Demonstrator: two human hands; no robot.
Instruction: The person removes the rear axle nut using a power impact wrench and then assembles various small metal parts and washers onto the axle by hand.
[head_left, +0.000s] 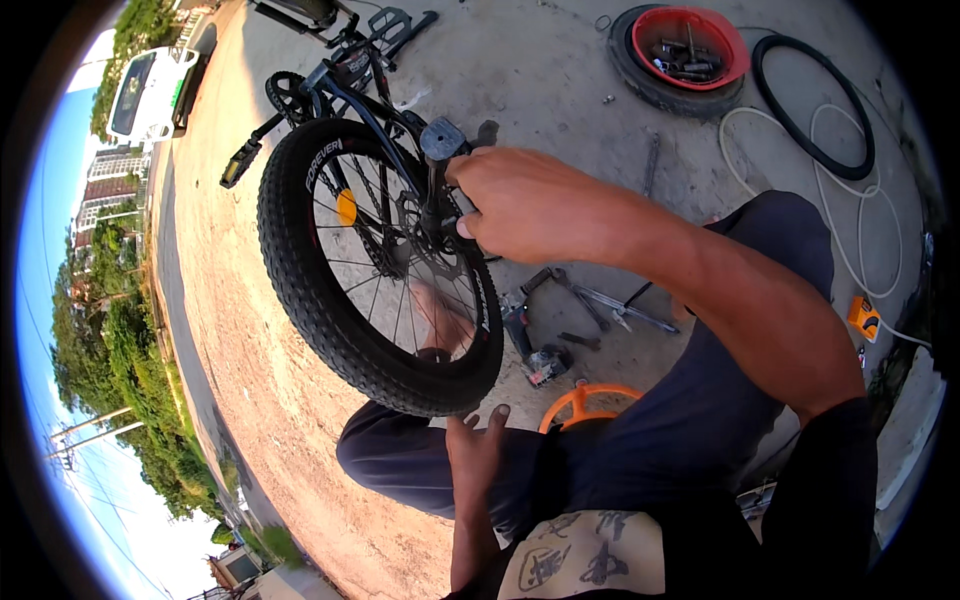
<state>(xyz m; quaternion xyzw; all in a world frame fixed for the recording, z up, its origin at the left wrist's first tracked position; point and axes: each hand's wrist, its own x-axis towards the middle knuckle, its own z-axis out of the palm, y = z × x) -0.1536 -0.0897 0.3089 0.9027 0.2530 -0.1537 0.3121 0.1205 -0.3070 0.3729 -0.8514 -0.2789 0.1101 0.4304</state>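
At the near end of the bike frame [372, 122], the bicycle wheel [388, 262] looks fitted, tire [308, 310] already mounted. The right hand [530, 200] has its fingers curled round what looks like a grey-topped power tool [443, 140]; the left hand [474, 450] is loosely spread just under the tire, gripping nothing I can see. Bolted tight yet? Can't tell.

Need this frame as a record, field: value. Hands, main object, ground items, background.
left hand: thumb spread, at the near edge of the wheel; contact unclear
right hand: closed around a grey handle-like part beside the wheel; kind unclear
bicycle: dark frame, knobbly tyre, orange reflector among the spokes
ground: red basin holding metal parts; pale hose; power tool
background: white vehicle, trees
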